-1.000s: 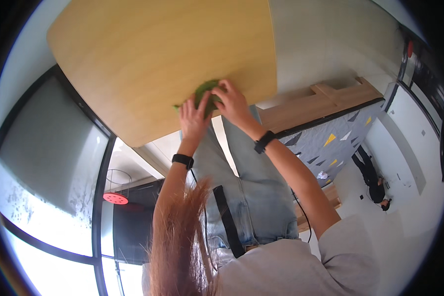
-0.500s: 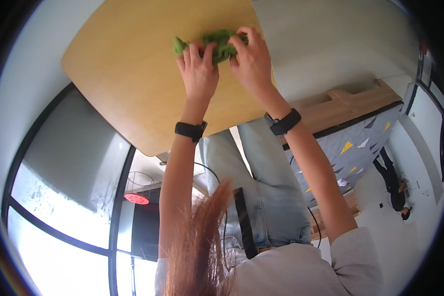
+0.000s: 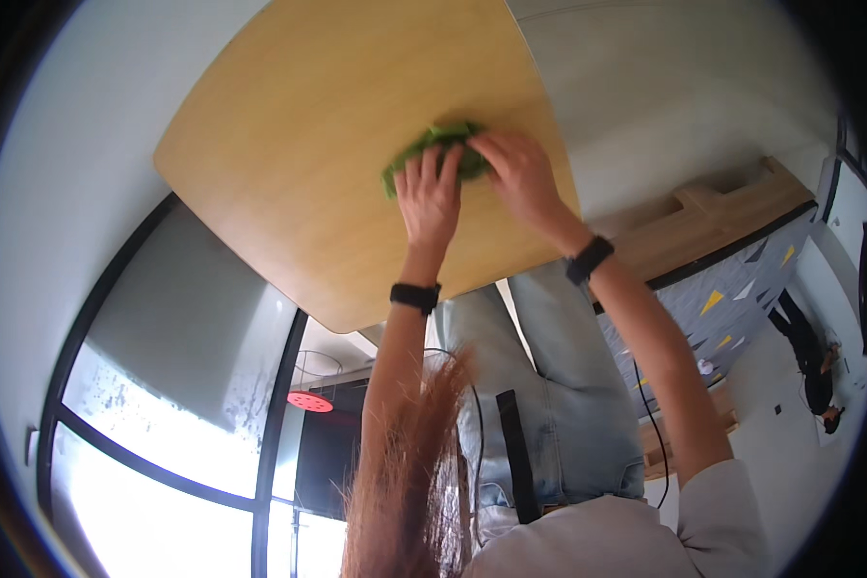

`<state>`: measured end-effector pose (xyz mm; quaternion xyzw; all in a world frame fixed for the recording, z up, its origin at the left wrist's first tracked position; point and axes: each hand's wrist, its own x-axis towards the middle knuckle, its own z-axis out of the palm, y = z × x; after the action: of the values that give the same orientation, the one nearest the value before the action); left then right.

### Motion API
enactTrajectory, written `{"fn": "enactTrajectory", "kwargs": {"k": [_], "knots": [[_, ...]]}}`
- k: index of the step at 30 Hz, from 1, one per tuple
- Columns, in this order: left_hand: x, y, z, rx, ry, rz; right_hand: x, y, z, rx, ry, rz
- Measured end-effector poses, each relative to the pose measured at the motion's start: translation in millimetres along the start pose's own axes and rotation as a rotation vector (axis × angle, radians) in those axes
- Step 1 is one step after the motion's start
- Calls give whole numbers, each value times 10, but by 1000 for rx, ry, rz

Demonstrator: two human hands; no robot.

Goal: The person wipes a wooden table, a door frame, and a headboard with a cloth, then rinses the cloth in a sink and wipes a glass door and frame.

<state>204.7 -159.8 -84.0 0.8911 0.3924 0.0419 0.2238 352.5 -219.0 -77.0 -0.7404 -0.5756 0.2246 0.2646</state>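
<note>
A crumpled green cloth [image 3: 472,162] lies bunched on the light wooden table [image 3: 308,173]. My left hand [image 3: 429,200] rests over its near side, with curved fingers pressed into the folds. At the cloth's right end, my right hand [image 3: 527,178] grips the edge between bent fingers and thumb; it is slightly smeared by motion. The cloth's underside and the parts beneath my fingers are hidden. Each wrist wears a black band.
The table's rounded edge runs close to my legs. Right of it stands a low wooden piece of furniture [image 3: 718,217] beside a patterned grey surface [image 3: 732,289]. A person in dark clothes [image 3: 804,352] is far off at the right. Black-framed windows [image 3: 164,414] stand at left.
Both hands and the cloth have come nearer to me and shifted right in the picture. The cloth looks more gathered under my hands. The whole view has also shifted a little.
</note>
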Motion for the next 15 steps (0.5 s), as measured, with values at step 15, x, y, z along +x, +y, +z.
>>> {"fn": "enactTrajectory", "kwargs": {"k": [15], "knots": [[-497, 184, 15, -112, -171, -203, -647, -287, 203, 53, 26, 256]]}}
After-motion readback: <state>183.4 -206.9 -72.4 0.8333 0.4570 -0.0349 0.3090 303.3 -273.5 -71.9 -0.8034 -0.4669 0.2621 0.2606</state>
